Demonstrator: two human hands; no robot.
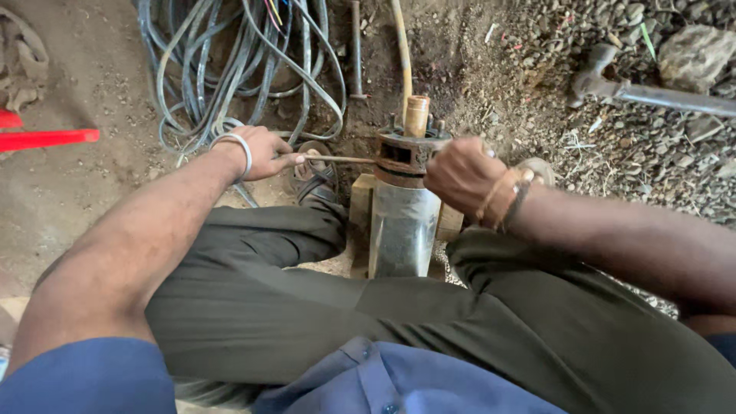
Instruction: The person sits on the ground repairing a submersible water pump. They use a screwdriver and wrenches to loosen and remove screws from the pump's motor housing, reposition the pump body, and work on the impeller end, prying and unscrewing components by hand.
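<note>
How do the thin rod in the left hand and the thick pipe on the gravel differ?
The thin rod is slender and tan, held by the left hand and reaching the rusty collar. The thick pipe is stout and grey, lying untouched on gravel. Both look straight.

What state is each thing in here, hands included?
Left hand: closed around a thin rod.
Thin rod: level, its far end at the rusty collar.
Right hand: gripping the rusty collar.
Rusty collar: seated on the steel cylinder.
Steel cylinder: upright between the knees.
Cables: loosely coiled on the dirt.
</note>
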